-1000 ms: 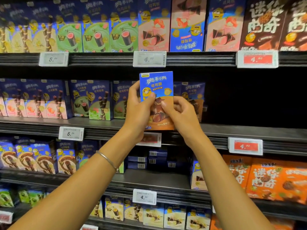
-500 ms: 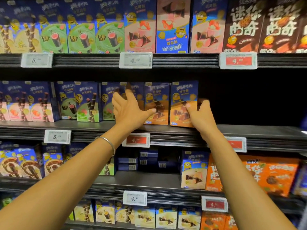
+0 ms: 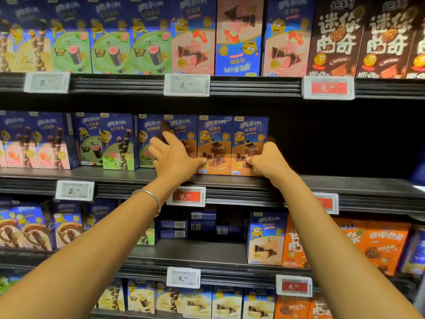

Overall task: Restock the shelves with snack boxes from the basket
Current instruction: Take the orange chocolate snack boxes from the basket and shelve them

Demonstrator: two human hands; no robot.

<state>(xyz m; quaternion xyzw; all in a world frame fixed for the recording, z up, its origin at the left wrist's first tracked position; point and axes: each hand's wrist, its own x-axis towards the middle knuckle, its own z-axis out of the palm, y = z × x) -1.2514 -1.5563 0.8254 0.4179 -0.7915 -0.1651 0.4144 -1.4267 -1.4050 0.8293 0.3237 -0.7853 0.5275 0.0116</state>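
Above the red price tag (image 3: 186, 196), slightly right, stands the chocolate cone snack box (image 3: 249, 134). The right hand (image 3: 269, 162) pinches its edge. The left hand (image 3: 174, 157), fingers spread, presses the neighbour boxes (image 3: 213, 134). Straightening, I think. Next, let go and fetch another from the unseen basket.

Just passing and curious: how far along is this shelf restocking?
Done: blue-and-orange cardboard snack boxes stand upright on the black middle shelf. In hand: the right hand holds the rightmost box, the left hand touching its neighbours. Left: a dark gap to the right; basket out of view.

Upper tag (image 3: 186, 85): 4.90; red tag (image 3: 186, 196): 4.50; box (image 3: 250, 132): 奥利奥.
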